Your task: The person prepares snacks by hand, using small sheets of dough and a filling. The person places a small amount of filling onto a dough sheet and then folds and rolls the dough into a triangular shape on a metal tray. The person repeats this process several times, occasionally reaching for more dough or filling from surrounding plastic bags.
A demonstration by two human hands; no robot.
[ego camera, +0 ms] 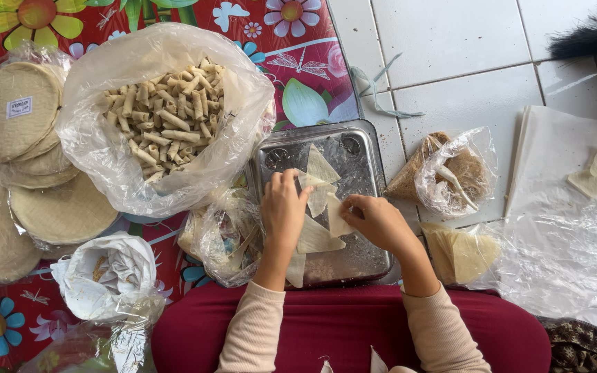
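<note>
Over the metal tray (371,148), the left hand (283,207) and right hand (376,221) pinch a triangular pastry wrapper (320,200) (fingers closed on it); beside, a clear bag of rolled snacks (167,114).

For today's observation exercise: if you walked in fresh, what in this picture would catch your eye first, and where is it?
First, the big clear plastic bag of small pale rolled pastries, upper left on the red flowered mat. Next, at the centre, the left hand and right hand work thin triangular wrapper pieces over a square metal tray. At the far left lie stacks of round pale wrappers.
</note>
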